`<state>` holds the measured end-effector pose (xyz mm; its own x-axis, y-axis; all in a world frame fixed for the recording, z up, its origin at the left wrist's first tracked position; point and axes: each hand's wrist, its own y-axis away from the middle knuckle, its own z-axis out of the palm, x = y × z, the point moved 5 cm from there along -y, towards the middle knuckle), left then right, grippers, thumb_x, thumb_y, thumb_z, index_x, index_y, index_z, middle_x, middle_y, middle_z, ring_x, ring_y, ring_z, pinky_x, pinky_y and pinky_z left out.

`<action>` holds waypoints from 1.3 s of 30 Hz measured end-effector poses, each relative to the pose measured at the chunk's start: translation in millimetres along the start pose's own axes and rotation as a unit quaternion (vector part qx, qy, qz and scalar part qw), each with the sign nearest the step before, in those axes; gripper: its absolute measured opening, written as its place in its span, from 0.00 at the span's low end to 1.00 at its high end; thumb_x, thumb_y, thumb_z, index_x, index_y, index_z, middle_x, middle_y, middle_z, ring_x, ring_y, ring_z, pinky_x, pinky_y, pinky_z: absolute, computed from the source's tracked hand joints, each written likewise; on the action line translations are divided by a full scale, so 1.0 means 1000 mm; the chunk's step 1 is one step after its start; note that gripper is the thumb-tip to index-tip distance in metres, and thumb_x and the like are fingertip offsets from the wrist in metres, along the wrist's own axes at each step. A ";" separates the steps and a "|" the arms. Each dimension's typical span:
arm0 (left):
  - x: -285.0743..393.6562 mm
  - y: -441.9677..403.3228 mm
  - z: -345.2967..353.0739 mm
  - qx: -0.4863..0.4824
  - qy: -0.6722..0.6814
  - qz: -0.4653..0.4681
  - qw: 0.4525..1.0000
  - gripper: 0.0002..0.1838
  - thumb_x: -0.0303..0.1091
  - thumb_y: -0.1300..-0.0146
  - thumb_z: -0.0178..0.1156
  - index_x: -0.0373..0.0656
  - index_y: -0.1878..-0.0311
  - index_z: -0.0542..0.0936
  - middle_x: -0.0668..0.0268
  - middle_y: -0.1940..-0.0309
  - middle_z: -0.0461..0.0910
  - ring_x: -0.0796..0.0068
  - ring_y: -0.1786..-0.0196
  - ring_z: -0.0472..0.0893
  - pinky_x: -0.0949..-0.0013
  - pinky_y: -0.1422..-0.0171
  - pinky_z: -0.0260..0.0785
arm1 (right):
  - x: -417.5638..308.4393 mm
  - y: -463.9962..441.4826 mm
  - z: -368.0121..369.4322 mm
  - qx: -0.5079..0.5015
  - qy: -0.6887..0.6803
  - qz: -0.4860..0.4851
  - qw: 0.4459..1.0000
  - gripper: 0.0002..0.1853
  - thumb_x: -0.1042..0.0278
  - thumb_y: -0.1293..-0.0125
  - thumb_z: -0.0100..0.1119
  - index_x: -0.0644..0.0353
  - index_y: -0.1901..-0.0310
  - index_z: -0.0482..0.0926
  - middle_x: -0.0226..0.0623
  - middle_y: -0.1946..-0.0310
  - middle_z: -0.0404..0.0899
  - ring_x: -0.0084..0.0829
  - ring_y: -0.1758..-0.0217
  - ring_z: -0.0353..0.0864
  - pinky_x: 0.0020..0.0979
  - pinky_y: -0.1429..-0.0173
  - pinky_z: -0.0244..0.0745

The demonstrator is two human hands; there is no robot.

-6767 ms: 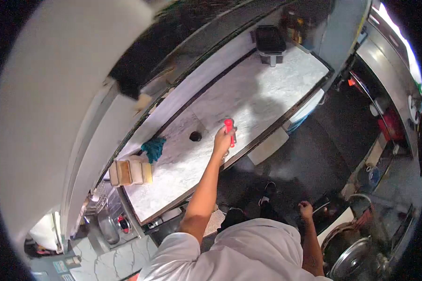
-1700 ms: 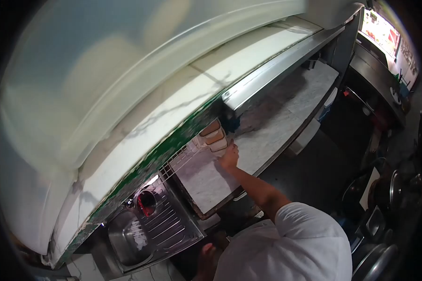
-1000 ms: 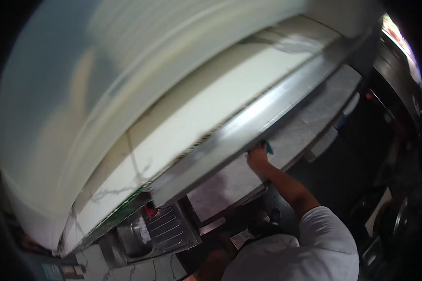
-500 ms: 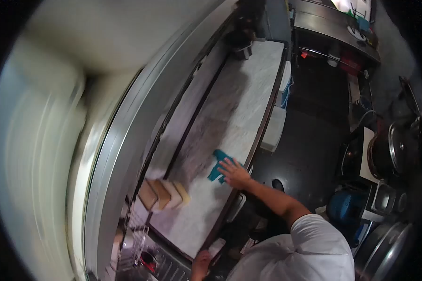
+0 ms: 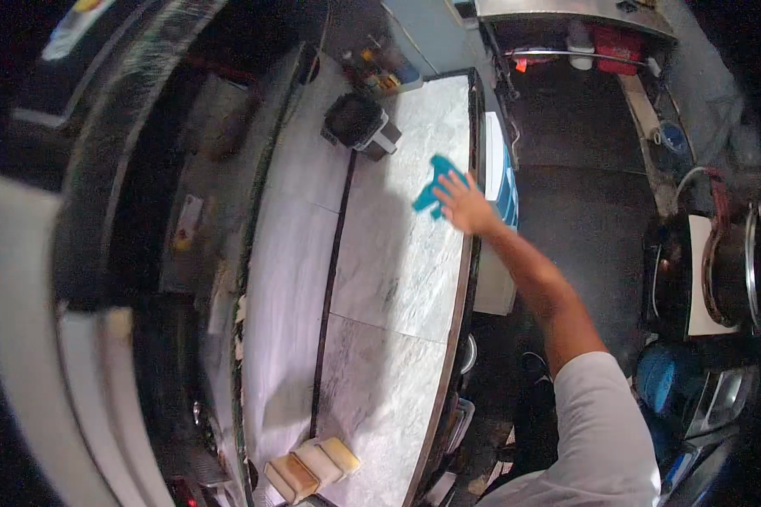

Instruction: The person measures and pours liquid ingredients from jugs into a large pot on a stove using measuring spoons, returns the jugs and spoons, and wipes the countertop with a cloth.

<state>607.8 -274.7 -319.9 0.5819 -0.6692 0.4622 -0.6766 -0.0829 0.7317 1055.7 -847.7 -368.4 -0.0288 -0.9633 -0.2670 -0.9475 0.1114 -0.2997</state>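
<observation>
My right hand (image 5: pixel 467 205) is spread flat on a teal cloth (image 5: pixel 431 193), with nothing gripped. The crumpled cloth lies under and beside the fingers, on the far part of the grey marbled counter (image 5: pixel 389 291) near its right edge. Part of the cloth is hidden by my palm. My left hand is out of view. Up and to the left of the cloth stands a black container (image 5: pixel 353 120) with a grey front.
Several brown, white and yellowish block-like containers (image 5: pixel 300 475) stand at the near end of the counter. Bottles (image 5: pixel 380 80) are at its far end. Right of the counter lies the dark floor (image 5: pixel 566 245), with large pots (image 5: pixel 740 262) and a blue object (image 5: pixel 656 376) beyond.
My right hand and the teal cloth have moved along the counter toward its far end. Earlier a red-handled item was in my left hand; now neither shows. The view has turned and shifted.
</observation>
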 end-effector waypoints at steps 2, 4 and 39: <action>-0.001 -0.003 0.009 0.002 0.010 -0.020 1.000 0.23 0.41 0.26 0.57 0.41 0.34 0.74 0.57 0.36 0.76 0.67 0.38 0.78 0.61 0.35 0.71 | 0.041 -0.038 0.005 0.052 0.042 0.018 0.998 0.28 0.51 0.27 0.47 0.48 0.29 0.70 0.40 0.23 0.60 0.48 0.18 0.51 0.61 0.19 0.41; -0.014 0.008 0.017 0.009 0.024 -0.048 0.999 0.22 0.40 0.26 0.57 0.41 0.34 0.74 0.57 0.36 0.76 0.67 0.39 0.78 0.61 0.36 0.71 | 0.079 -0.071 0.012 0.062 0.067 0.068 0.994 0.28 0.51 0.26 0.44 0.51 0.27 0.68 0.43 0.22 0.58 0.49 0.18 0.50 0.62 0.19 0.40; -0.316 0.231 -0.056 -0.039 0.079 -0.006 0.996 0.19 0.19 0.32 0.58 0.43 0.38 0.76 0.60 0.44 0.81 0.71 0.42 0.80 0.70 0.40 0.74 | -0.751 0.600 0.023 -0.257 -0.405 -0.170 0.861 0.36 0.64 0.36 0.53 0.75 0.29 0.62 0.57 0.22 0.50 0.54 0.16 0.37 0.55 0.16 0.30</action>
<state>292.8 -41.3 -268.6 0.6583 -0.5425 0.5219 -0.6354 -0.0285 0.7717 516.4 -51.7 -368.6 0.3124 -0.4093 -0.8572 -0.8788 -0.4672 -0.0972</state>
